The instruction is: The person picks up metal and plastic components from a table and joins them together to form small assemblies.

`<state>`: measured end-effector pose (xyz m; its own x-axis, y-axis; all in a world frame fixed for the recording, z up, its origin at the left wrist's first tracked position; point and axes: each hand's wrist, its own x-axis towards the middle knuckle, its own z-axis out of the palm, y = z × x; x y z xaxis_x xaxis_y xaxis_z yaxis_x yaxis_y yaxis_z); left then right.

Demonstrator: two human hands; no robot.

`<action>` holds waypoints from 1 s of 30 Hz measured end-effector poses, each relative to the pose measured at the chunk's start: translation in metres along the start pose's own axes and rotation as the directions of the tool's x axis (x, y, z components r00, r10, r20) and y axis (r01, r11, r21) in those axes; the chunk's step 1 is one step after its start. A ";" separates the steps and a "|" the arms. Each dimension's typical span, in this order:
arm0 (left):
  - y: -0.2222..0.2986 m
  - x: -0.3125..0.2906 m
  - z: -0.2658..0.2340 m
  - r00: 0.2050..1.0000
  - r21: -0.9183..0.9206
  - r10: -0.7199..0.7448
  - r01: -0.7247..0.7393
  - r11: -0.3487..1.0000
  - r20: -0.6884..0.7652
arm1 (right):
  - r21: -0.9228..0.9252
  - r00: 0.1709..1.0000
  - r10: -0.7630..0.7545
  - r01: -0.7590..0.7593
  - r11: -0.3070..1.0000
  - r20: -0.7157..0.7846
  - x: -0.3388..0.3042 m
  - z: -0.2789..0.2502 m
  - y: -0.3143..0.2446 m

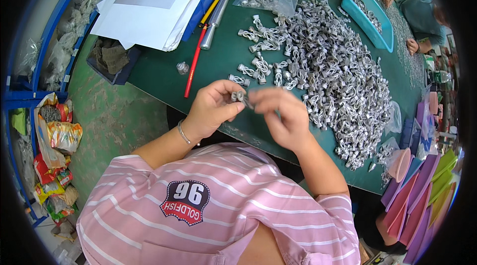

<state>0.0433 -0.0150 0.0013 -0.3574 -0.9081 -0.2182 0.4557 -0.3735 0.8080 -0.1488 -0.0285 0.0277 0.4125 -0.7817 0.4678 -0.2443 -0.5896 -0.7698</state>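
My left hand (213,106) is closed, with thumb and forefinger pinching a few small silver metal rings (238,96) above the table's near edge. My right hand (282,116) is just beside them, its fingers bent toward the rings and smeared by motion, so its grip is unclear. Past the hands spreads a big heap of silver metal rings (343,73), many with looped, twisted fronts. Several small clusters of rings (261,66) lie at the heap's left side.
On the green table (164,73) lie a red pencil (189,68), a tapered metal ring mandrel (218,14) and papers (149,11). A turquoise basket (370,19) of small metal parts stands beyond the heap. A co-worker's hand (412,46) rests at far right. Colourful bins (412,200) stand at right.
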 end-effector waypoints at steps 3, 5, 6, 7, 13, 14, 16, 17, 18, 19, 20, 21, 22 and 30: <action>-0.004 0.004 -0.006 0.909 0.503 0.414 -0.378 0.777 0.043 | -0.298 0.994 0.057 -0.084 0.951 -0.096 0.027 0.015 0.016; 0.000 0.005 -0.006 0.908 0.532 0.414 -0.379 0.757 0.058 | -0.473 0.999 0.029 -0.017 0.881 0.018 0.034 0.021 0.025; 0.002 0.006 -0.005 0.901 0.526 0.429 -0.398 0.752 0.069 | -0.519 0.995 0.022 0.033 0.854 0.101 0.033 0.023 0.030; 0.003 0.007 -0.003 0.893 0.519 0.442 -0.417 0.746 0.082 | -0.559 0.983 0.022 0.085 0.825 0.181 0.031 0.023 0.032; 0.005 0.007 0.000 0.998 -0.298 -0.063 0.055 0.953 -0.019 | -0.532 0.980 0.033 0.079 0.843 0.197 -0.012 -0.007 0.018; 0.002 0.007 -0.002 0.995 -0.314 -0.096 0.098 0.944 0.020 | -0.542 0.981 0.052 0.059 0.838 0.188 -0.022 -0.012 0.014; 0.001 0.009 0.000 0.983 -0.404 -0.170 0.183 0.896 0.069 | -0.538 0.978 0.099 0.017 0.843 0.185 -0.039 -0.022 0.006; 0.000 0.010 0.001 0.974 -0.442 -0.208 0.227 0.868 0.094 | -0.546 0.976 0.102 0.021 0.837 0.193 -0.046 -0.025 0.002; -0.003 0.011 0.000 0.968 -0.469 -0.216 0.250 0.847 0.126 | -0.554 0.974 0.104 0.025 0.832 0.200 -0.052 -0.027 -0.002; -0.007 0.013 -0.002 0.961 -0.494 -0.224 0.274 0.825 0.159 | -0.562 0.972 0.107 0.028 0.827 0.207 -0.059 -0.029 -0.005; -0.010 0.015 -0.002 0.953 -0.517 -0.231 0.301 0.801 0.197 | -0.517 0.975 0.117 -0.002 0.856 0.189 -0.064 -0.032 -0.007; -0.010 0.017 -0.001 0.947 -0.514 -0.236 0.317 0.797 0.219 | -0.500 0.991 0.097 -0.039 0.865 0.092 -0.069 -0.034 -0.009; -0.008 0.018 0.000 0.940 -0.511 -0.240 0.333 0.793 0.241 | -0.481 0.997 0.079 -0.073 0.874 -0.007 -0.073 -0.036 -0.011; -0.006 0.019 0.016 0.914 -0.457 -0.303 0.398 0.795 0.268 | -0.422 0.914 0.186 -0.337 0.842 -0.359 -0.094 -0.037 -0.012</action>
<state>0.0209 -0.0271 0.0006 -0.6836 -0.6664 -0.2978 0.5931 -0.7449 0.3055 -0.2172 0.0444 0.0090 0.0163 -0.8977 0.4402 -0.7148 -0.3183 -0.6227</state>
